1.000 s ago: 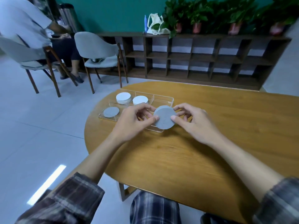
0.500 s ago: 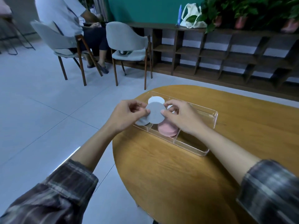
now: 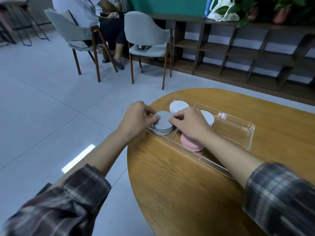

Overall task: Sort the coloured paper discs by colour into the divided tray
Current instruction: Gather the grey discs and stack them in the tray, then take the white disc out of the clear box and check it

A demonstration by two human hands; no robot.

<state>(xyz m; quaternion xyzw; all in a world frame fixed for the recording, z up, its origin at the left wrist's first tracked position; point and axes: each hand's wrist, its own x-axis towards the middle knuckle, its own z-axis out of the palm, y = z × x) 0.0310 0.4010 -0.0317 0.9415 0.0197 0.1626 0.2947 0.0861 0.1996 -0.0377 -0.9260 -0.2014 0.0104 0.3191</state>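
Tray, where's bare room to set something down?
Free: the right end of the tray, beyond the pink stack and right white stack; bare table nearer you. Crowded: its left end, where left hand and right hand pinch the grey stack.

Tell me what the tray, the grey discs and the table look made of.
The table: wood or veneer, visible grain, soft sheen. The tray: clear glossy plastic, perhaps acrylic; wood shows through its walls. The grey discs: thin matte paper or card, stacked edges layered.

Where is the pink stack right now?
Head view, centre-right: the pink stack sits in a near compartment of the clear tray, right of the grey stack, partly under the right hand.
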